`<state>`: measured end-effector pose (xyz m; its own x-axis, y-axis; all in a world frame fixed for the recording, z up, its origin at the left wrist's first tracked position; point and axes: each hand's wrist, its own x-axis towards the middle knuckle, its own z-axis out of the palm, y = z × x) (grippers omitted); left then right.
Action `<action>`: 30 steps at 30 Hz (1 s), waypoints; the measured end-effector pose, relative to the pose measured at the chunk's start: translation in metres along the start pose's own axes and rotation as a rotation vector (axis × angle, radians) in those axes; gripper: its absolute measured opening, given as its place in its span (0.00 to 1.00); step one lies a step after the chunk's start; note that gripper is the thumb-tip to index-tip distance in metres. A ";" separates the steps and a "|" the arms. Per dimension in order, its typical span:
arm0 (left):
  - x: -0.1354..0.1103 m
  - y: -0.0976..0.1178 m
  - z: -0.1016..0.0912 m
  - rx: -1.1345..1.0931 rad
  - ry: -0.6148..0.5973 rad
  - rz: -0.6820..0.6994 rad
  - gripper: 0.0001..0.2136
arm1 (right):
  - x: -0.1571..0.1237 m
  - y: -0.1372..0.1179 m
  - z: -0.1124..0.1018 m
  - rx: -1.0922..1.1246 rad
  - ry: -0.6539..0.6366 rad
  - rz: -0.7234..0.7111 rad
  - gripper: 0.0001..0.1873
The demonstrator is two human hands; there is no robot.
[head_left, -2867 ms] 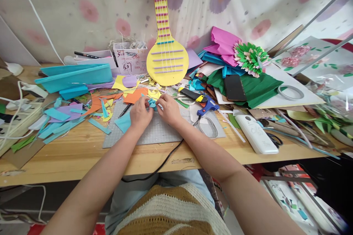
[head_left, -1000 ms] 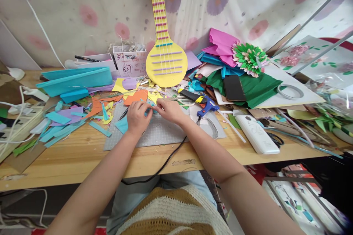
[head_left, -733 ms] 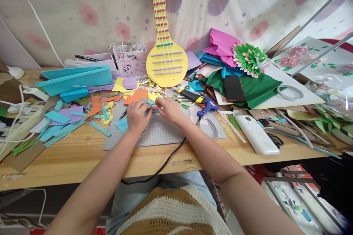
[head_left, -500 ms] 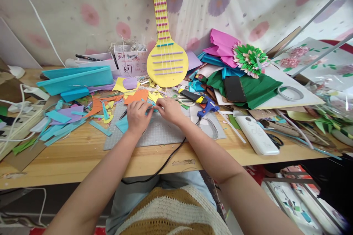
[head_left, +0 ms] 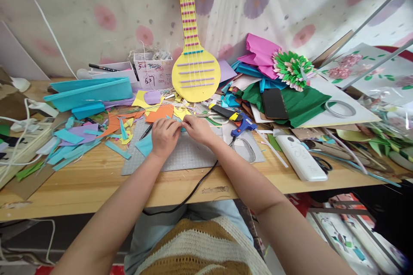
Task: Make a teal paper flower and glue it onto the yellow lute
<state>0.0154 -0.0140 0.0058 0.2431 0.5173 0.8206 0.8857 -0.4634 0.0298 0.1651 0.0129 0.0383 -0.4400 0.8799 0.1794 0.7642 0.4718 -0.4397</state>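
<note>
My left hand (head_left: 165, 136) and my right hand (head_left: 198, 129) meet over the grey cutting mat (head_left: 190, 157), fingertips pinched together. Between them shows a little of a small piece of blue paper (head_left: 183, 129); most of it is hidden by the fingers. Beside my left wrist lies a flat blue paper piece (head_left: 144, 146), with a black pen (head_left: 146, 132) just above it. An orange paper scrap (head_left: 159, 113) is behind my left hand. To the right of my right hand rest a blue glue gun (head_left: 244, 125) and a yellow-and-black utility knife (head_left: 226, 113).
A yellow paper lute (head_left: 195, 78) stands against the back curtain. Blue paper strips (head_left: 75, 151) heap at left. A roll of tape (head_left: 244, 149), a white power bank (head_left: 300, 157) and a phone (head_left: 274, 104) lie at right. A black cord (head_left: 193, 190) crosses the front edge.
My fingers have closed in tighter and the left hand has turned slightly, so less of the small blue paper shows. Everything around stays put.
</note>
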 end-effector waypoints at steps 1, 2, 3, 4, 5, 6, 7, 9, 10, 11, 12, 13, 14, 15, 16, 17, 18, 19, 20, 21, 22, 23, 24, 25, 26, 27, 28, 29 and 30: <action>0.000 0.000 -0.001 -0.001 -0.011 -0.013 0.05 | 0.000 0.000 0.000 0.004 0.000 0.002 0.10; 0.000 0.000 -0.001 -0.001 -0.023 -0.025 0.05 | 0.001 0.001 0.001 0.006 0.000 0.004 0.10; 0.001 0.000 -0.001 -0.002 -0.032 -0.035 0.05 | 0.001 0.002 0.001 0.008 0.000 0.003 0.10; 0.001 -0.001 -0.002 -0.003 -0.039 -0.042 0.06 | 0.001 0.002 0.002 0.009 0.003 0.001 0.10; 0.001 -0.001 -0.002 -0.005 -0.044 -0.048 0.05 | 0.001 0.003 0.002 0.012 0.014 -0.007 0.10; 0.001 -0.002 -0.002 -0.007 -0.048 -0.053 0.05 | 0.000 0.003 0.003 0.015 0.036 -0.026 0.10; 0.002 -0.002 -0.003 -0.008 -0.051 -0.060 0.05 | -0.001 0.004 0.004 0.016 0.065 -0.056 0.10; 0.002 -0.003 -0.004 -0.010 -0.055 -0.076 0.04 | -0.004 0.005 0.005 0.010 0.131 -0.135 0.08; 0.002 -0.004 -0.004 -0.011 -0.055 -0.083 0.04 | -0.005 0.006 0.006 0.002 0.157 -0.174 0.08; 0.002 -0.004 -0.005 -0.012 -0.056 -0.089 0.04 | -0.006 0.006 0.006 -0.008 0.173 -0.207 0.08; 0.002 -0.003 -0.006 -0.013 -0.060 -0.095 0.04 | -0.007 0.007 0.007 -0.020 0.181 -0.231 0.08; 0.002 -0.003 -0.006 -0.014 -0.067 -0.102 0.04 | -0.008 0.008 0.008 -0.030 0.186 -0.249 0.08; 0.002 -0.002 -0.007 -0.015 -0.078 -0.110 0.03 | -0.008 0.008 0.009 -0.040 0.189 -0.262 0.08; 0.002 -0.002 -0.008 -0.017 -0.089 -0.119 0.03 | -0.008 0.009 0.010 -0.048 0.190 -0.270 0.08; 0.002 -0.001 -0.008 -0.019 -0.100 -0.126 0.02 | -0.007 0.009 0.011 -0.056 0.190 -0.276 0.07; 0.002 0.000 -0.009 -0.020 -0.109 -0.134 0.02 | -0.007 0.009 0.012 -0.062 0.189 -0.278 0.07; 0.002 0.000 -0.009 -0.019 -0.117 -0.140 0.02 | -0.006 0.010 0.013 -0.067 0.186 -0.278 0.07; 0.003 0.001 -0.009 -0.018 -0.127 -0.143 0.01 | -0.006 0.009 0.014 -0.072 0.179 -0.277 0.07; 0.003 0.001 -0.009 -0.015 -0.139 -0.144 0.01 | -0.006 0.009 0.014 -0.078 0.169 -0.275 0.06; 0.003 0.002 -0.009 -0.010 -0.152 -0.144 0.01 | -0.005 0.009 0.015 -0.085 0.157 -0.270 0.06; 0.003 0.002 -0.009 -0.003 -0.163 -0.142 0.01 | -0.005 0.009 0.015 -0.092 0.145 -0.264 0.06; 0.002 0.002 -0.009 0.005 -0.173 -0.140 0.01 | -0.005 0.008 0.015 -0.099 0.133 -0.259 0.06; 0.002 0.001 -0.009 0.014 -0.180 -0.138 0.02 | -0.005 0.008 0.016 -0.106 0.124 -0.256 0.06; 0.002 0.001 -0.009 0.022 -0.187 -0.136 0.02 | -0.005 0.008 0.016 -0.111 0.117 -0.257 0.07; 0.002 0.001 -0.010 0.029 -0.192 -0.136 0.03 | -0.005 0.008 0.016 -0.115 0.112 -0.259 0.07; 0.002 0.001 -0.010 0.034 -0.196 -0.138 0.03 | -0.005 0.008 0.016 -0.119 0.107 -0.266 0.07; 0.002 0.000 -0.010 0.038 -0.199 -0.141 0.03 | -0.005 0.008 0.016 -0.121 0.104 -0.274 0.07; 0.002 0.000 -0.011 0.043 -0.199 -0.142 0.04 | -0.005 0.008 0.015 -0.123 0.104 -0.285 0.07; 0.001 0.000 -0.011 0.048 -0.198 -0.139 0.04 | -0.005 0.008 0.014 -0.123 0.106 -0.298 0.07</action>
<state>0.0114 -0.0212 0.0133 0.1857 0.7069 0.6825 0.9328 -0.3452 0.1038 0.1667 0.0110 0.0212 -0.6056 0.7004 0.3777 0.6637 0.7065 -0.2457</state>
